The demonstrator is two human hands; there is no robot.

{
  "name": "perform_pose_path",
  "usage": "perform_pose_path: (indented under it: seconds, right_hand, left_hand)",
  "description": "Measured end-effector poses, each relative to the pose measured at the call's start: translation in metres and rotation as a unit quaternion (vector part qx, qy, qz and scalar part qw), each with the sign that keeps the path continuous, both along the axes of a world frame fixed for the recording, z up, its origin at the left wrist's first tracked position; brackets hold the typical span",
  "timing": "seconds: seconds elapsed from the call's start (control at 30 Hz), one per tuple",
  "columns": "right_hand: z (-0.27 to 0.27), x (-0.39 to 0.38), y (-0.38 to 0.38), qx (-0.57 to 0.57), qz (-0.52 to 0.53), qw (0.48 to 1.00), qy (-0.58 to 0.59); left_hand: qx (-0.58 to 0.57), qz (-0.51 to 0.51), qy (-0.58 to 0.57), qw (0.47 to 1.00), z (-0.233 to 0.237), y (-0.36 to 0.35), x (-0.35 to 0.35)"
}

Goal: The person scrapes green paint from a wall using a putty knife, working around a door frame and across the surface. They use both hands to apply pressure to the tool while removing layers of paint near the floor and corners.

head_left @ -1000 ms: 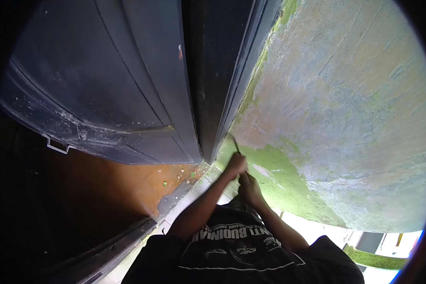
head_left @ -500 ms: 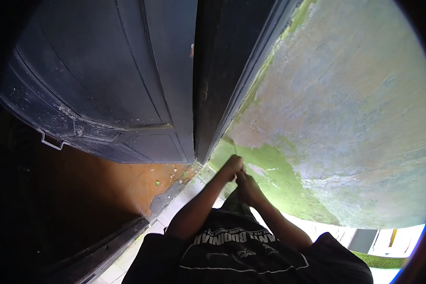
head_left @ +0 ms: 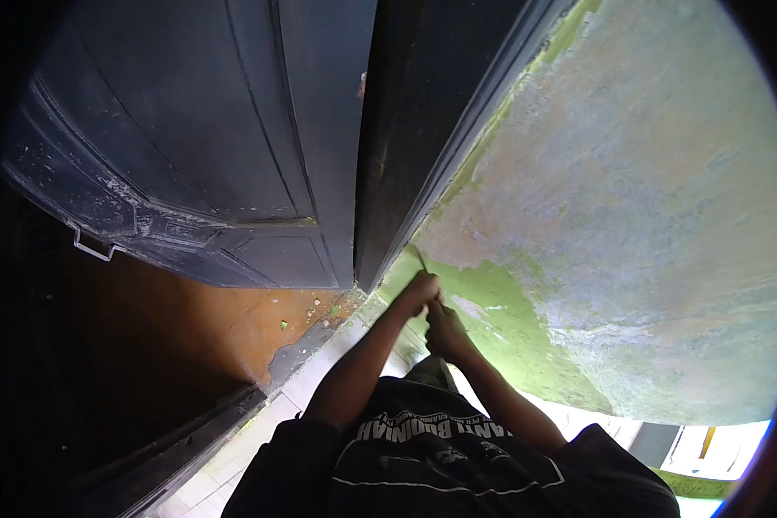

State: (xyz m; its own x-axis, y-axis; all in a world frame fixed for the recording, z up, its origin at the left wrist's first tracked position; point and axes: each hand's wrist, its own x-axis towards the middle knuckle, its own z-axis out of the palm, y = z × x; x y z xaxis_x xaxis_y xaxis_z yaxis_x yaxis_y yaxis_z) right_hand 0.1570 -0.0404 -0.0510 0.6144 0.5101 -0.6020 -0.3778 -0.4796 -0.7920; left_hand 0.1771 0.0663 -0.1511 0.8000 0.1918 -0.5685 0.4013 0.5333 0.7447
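My left hand [head_left: 420, 293] is closed around a thin, dark scraper [head_left: 421, 261], whose narrow end points up at the green-painted wall [head_left: 502, 298]. Just below it, my right hand [head_left: 446, 333] is closed too, apparently on the lower part of the same tool. My fingers hide the handle. Green paint covers the low part of the wall beside both hands, with pale bare patches in it. Higher up, the surface is mottled grey and pinkish.
A dark panelled door [head_left: 173, 112] with a metal handle [head_left: 93, 245] stands left of the door frame [head_left: 406, 129]. Paint chips and crumbs lie on the orange floor [head_left: 259, 324] by the threshold. White tiles [head_left: 306, 377] run below my arms.
My two hands have shifted slightly left and up, still closed together on the scraper. More of its thin end shows now. The view has tilted a little.
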Motion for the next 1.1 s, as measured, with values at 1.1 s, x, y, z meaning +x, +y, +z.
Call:
perform_pose_path:
  seconds: [1.1]
  right_hand:
    - [-0.147,-0.141,-0.115,-0.086,-0.111,0.986,-0.092]
  left_hand:
    - [-0.003,-0.159,0.143,0.977,-0.060,-0.102,-0.141]
